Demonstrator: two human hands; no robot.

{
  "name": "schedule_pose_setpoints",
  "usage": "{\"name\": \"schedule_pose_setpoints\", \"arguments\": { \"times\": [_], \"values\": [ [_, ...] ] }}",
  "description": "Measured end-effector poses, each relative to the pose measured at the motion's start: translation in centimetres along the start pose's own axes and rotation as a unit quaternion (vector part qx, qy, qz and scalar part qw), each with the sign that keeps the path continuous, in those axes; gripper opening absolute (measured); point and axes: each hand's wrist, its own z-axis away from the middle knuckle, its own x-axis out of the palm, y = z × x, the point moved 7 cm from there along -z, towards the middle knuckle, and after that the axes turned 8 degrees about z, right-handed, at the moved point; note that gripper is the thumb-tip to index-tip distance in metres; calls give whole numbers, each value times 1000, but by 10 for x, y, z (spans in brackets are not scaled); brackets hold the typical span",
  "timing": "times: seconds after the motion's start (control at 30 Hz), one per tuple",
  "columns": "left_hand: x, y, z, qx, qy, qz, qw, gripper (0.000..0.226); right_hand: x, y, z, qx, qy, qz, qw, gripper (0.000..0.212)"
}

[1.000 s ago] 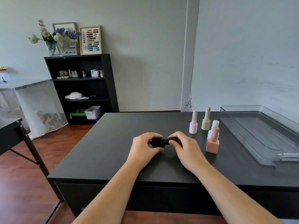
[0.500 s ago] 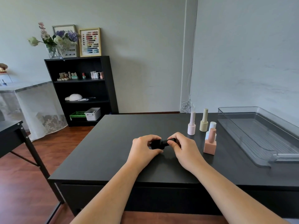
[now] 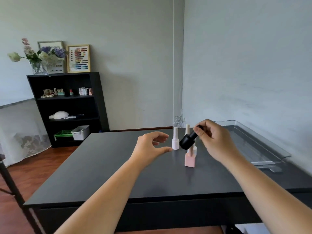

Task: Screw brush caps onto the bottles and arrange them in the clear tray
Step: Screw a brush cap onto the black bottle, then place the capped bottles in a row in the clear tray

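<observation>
Your right hand point(image 3: 213, 139) is raised above the black table point(image 3: 109, 166), thumb and fingertips pinching the slim cap of a black bottle point(image 3: 187, 141). The bottle hangs tilted and clear of the tabletop, its round body pointing down and to the left, its cap up inside your grip. Your left hand point(image 3: 150, 146) hovers just to the left of it, holding nothing, fingers loosely curved with a wide gap between thumb and forefinger. Behind and below the black bottle, a small cluster of capped bottles stands upright on the table. A pale pink round bottle point(image 3: 175, 141) is just beside your left fingertips, a cream bottle point(image 3: 187, 130) is farther back and mostly hidden, and a pink square bottle point(image 3: 190, 159) is nearest you. One more pale bottle behind the square one is too covered to describe. The clear tray point(image 3: 263, 149) lies along the right side of the table, beyond your right hand. A black shelf unit point(image 3: 67, 107) stands by the far wall on the left.
</observation>
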Motion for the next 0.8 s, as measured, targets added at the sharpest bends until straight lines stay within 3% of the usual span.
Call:
{"name": "schedule_pose_setpoints", "arguments": {
  "times": [0.3,0.43,0.53,0.8],
  "values": [
    [73,34,-31,29,-69,-123,990,35,-64,41,-6,28,15,71,997,12],
    [83,25,-35,11,-72,-149,986,19,-69,54,-9,30,7,82,996,10],
    [85,14,-34,1,-78,-132,988,8,-71,64,-13,37,4,81,996,10],
    [88,39,-57,1,-121,-53,991,9,-86,91,-39,48,-6,92,995,9]
  ]
}}
